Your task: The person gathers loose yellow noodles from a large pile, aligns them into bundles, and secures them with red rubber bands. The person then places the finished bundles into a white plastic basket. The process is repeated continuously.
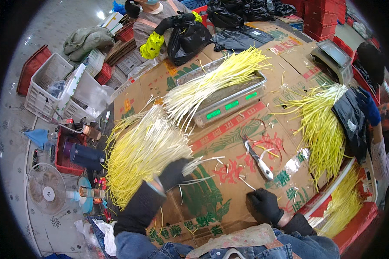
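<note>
My left hand (175, 174), in a black glove, lies against the lower right edge of a large pile of yellow-white stalks (142, 149), likely garlic chives; some pale stalk ends stick out past its fingers. Whether it grips them is blurred. My right hand (262, 204), gloved in black with curled fingers, rests low on the printed cardboard (230, 207); a thin pale stalk ends near its fingertips. Beyond it lies a knife with a white handle (265, 170), beside red ties (280, 145). Another bundle of stalks (217, 81) lies across the tray of a digital scale (231, 105).
Across the table a person (149, 26) handles a black plastic bag (188, 42). At right a co-worker's blue-gloved hand (369, 106) is by a black-wrapped bundle (327, 129). A red crate (359, 220) with stalks stands lower right, a second scale (334, 58) upper right, a fan (47, 191) left.
</note>
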`<state>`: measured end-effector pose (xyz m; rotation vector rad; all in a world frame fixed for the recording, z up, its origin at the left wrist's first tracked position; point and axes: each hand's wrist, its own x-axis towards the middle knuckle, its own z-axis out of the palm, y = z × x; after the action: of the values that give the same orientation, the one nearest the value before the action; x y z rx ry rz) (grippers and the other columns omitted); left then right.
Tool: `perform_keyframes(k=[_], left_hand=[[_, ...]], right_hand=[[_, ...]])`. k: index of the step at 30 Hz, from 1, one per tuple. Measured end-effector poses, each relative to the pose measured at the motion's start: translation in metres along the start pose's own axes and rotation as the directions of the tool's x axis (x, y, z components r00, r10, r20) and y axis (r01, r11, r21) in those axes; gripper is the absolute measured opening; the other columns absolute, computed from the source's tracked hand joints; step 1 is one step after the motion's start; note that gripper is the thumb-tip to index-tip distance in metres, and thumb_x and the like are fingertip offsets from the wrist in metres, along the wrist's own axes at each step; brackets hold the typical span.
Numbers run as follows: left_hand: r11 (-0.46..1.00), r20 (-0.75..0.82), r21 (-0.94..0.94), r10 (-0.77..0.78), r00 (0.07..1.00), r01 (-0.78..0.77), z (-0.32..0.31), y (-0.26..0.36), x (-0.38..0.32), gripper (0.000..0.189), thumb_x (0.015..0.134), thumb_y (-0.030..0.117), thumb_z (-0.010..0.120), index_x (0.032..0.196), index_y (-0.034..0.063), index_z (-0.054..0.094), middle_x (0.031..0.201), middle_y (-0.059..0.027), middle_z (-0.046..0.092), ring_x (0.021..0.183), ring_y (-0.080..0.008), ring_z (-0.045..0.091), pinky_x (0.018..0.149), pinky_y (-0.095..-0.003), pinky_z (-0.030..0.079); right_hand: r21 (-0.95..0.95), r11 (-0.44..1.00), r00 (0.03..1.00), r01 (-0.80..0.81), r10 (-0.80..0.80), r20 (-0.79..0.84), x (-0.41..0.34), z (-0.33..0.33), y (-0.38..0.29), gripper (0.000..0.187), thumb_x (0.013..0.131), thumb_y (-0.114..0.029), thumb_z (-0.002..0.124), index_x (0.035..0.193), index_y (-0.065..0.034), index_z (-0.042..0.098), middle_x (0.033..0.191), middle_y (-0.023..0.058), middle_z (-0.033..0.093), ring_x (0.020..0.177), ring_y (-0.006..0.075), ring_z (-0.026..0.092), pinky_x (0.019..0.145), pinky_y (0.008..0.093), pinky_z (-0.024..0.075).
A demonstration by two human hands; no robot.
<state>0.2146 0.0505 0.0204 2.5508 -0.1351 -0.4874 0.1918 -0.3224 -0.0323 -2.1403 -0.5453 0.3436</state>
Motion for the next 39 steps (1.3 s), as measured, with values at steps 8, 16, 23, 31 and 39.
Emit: perform_keyframes(k=[8, 16, 23, 31, 39], left_hand=[[0.953, -0.435, 0.294, 0.063, 0.898, 0.075, 0.11, -0.027, -0.04, 0.028, 0.071, 0.011, 0.056, 0.097, 0.0049, 0.062, 0.094, -0.0169, 0.061, 0.086, -0.0326, 0.059, 0.075, -0.0416, 0.046], [0.987, -0.791, 0.041, -0.062, 0.609, 0.154, 0.031, -0.019, -0.057, 0.023, 0.072, 0.01, 0.065, 0.093, 0.0017, 0.06, 0.085, -0.0155, 0.057, 0.081, -0.0326, 0.058, 0.071, -0.0379, 0.046], [0.96, -0.678, -0.181, -0.28, 0.68, 0.215, -0.053, 0.019, -0.099, 0.035, 0.067, 0.024, 0.077, 0.086, -0.0013, 0.062, 0.084, -0.0132, 0.061, 0.078, -0.0273, 0.061, 0.069, -0.0346, 0.047], [0.917, -0.684, 0.013, -0.282, 0.673, 0.399, -0.086, 0.014, -0.11, 0.029, 0.068, 0.026, 0.076, 0.073, 0.0014, 0.063, 0.071, -0.0128, 0.062, 0.066, -0.0272, 0.06, 0.061, -0.0346, 0.046], [0.901, -0.558, -0.022, -0.371, 0.742, 0.434, -0.084, 0.012, -0.101, 0.029, 0.075, 0.032, 0.069, 0.081, 0.0038, 0.068, 0.071, -0.0156, 0.064, 0.068, -0.0305, 0.062, 0.062, -0.0382, 0.047]], right_hand=[[-0.022, 0.999, 0.999, -0.04, 0.04, -0.021, -0.001, 0.01, 0.012, 0.02, 0.083, -0.024, 0.057, 0.091, -0.0084, 0.067, 0.086, 0.0138, 0.063, 0.08, 0.0321, 0.062, 0.068, 0.0374, 0.0486], [0.11, 0.988, 0.994, -0.111, 0.108, 0.032, 0.0, 0.012, 0.022, 0.023, 0.084, -0.026, 0.058, 0.092, -0.0067, 0.068, 0.086, 0.0135, 0.064, 0.081, 0.0299, 0.063, 0.071, 0.0353, 0.0478], [0.02, 0.996, 0.996, -0.086, 0.086, -0.007, 0.004, 0.014, 0.025, 0.02, 0.082, -0.024, 0.061, 0.088, -0.0067, 0.068, 0.078, 0.0108, 0.065, 0.074, 0.0239, 0.063, 0.067, 0.0323, 0.0476], [0.039, 0.997, 0.996, -0.07, 0.068, 0.06, 0.006, 0.01, 0.028, 0.022, 0.083, -0.027, 0.059, 0.092, -0.0093, 0.068, 0.087, 0.0126, 0.065, 0.082, 0.0295, 0.062, 0.071, 0.0356, 0.0473], [0.071, 0.995, 0.995, -0.064, 0.058, 0.08, 0.003, 0.008, 0.026, 0.022, 0.084, -0.026, 0.06, 0.096, -0.0088, 0.067, 0.089, 0.0124, 0.065, 0.082, 0.0267, 0.063, 0.07, 0.0332, 0.0478]])
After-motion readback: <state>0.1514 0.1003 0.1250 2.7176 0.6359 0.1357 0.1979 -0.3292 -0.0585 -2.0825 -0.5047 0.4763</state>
